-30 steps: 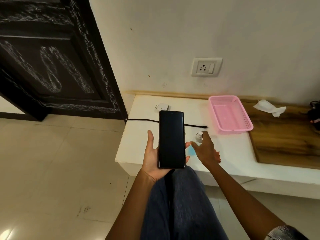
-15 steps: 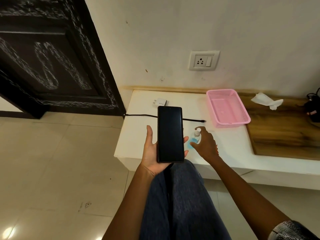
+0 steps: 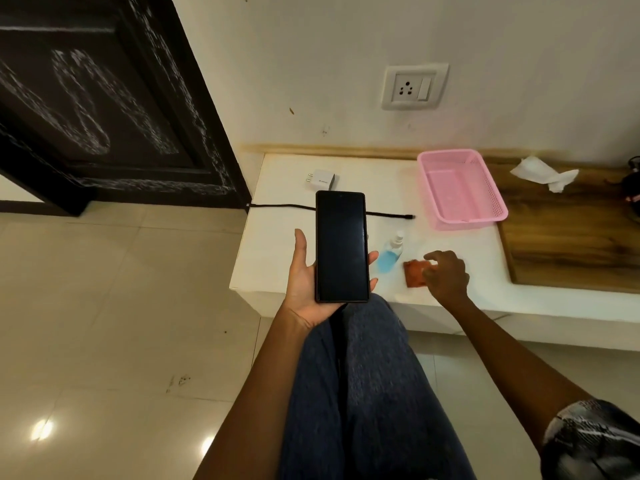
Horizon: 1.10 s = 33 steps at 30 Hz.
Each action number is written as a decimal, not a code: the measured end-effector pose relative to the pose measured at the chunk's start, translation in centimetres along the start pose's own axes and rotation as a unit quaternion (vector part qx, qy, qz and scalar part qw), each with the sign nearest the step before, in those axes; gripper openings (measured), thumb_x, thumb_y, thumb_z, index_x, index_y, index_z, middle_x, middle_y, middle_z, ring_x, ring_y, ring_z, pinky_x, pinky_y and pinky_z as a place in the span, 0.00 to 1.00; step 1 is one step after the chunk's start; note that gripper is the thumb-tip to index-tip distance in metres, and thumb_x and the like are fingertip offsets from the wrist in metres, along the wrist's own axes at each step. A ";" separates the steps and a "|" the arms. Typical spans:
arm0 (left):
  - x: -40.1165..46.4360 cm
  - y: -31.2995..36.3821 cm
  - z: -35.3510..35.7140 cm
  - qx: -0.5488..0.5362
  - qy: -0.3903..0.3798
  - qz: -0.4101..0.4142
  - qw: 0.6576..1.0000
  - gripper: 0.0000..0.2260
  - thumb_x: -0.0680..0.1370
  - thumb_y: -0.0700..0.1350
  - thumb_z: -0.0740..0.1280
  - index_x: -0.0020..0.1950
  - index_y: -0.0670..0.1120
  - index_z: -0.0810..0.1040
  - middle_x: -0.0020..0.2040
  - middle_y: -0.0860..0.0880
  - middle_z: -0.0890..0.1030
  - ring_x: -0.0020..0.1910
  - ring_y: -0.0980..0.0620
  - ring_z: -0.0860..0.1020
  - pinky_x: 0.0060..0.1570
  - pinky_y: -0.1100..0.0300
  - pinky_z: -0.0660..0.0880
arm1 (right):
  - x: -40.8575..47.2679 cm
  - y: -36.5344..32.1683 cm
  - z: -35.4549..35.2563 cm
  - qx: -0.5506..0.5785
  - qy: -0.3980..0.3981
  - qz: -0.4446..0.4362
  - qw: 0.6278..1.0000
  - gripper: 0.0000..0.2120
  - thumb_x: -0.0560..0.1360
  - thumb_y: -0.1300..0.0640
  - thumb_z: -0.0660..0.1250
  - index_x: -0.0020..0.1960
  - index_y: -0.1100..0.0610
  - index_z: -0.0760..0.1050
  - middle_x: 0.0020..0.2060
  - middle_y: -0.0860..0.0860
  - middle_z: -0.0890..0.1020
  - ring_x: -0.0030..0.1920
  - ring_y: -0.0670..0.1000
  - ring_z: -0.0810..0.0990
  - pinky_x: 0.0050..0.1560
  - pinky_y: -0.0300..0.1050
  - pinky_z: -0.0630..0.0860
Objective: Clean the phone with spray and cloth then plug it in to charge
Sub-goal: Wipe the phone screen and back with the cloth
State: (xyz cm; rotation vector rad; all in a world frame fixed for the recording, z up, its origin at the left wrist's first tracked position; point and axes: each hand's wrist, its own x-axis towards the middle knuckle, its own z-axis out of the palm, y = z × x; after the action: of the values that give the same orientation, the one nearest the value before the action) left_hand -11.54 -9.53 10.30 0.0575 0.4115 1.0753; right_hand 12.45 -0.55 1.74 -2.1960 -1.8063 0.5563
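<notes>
A black phone (image 3: 341, 245) with a dark screen lies face up in my left hand (image 3: 306, 284), held over the front left corner of the white ledge (image 3: 277, 216). A small spray bottle (image 3: 391, 252) with blue liquid stands on the ledge just right of the phone. My right hand (image 3: 445, 275) rests on the right side of an orange-red cloth (image 3: 414, 273) that lies flat on the ledge; its fingertips touch the cloth. A black cable (image 3: 388, 214) lies across the ledge behind the phone, and a white charger plug (image 3: 322, 179) sits further back.
A wall socket with a switch (image 3: 414, 86) is above the ledge. A pink plastic basket (image 3: 460, 188) stands at the back right, beside a wooden board (image 3: 571, 237) with a crumpled white tissue (image 3: 543, 173). A dark door (image 3: 104, 98) is on the left. My legs (image 3: 363, 393) are below.
My right hand has let go of the spray bottle and moved right onto the orange-red cloth. The bottle now stands free. The left hand still holds the phone.
</notes>
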 end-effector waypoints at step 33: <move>-4.2 -1.5 1.8 0.032 -0.022 0.001 0.999 0.40 0.66 0.69 0.69 0.70 0.46 0.71 0.69 0.42 0.73 0.69 0.40 0.70 0.65 0.40 0.68 | -10.6 -5.0 -10.0 0.690 -0.083 0.140 0.705 0.17 0.73 0.63 0.68 0.61 0.58 0.71 0.53 0.55 0.79 0.52 0.56 0.80 0.47 0.44 0.77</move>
State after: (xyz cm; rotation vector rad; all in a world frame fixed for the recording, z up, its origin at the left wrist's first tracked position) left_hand -11.36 -13.59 12.86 0.1378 0.4051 1.0616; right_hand 10.65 -9.33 14.23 -1.2360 -0.5020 1.5322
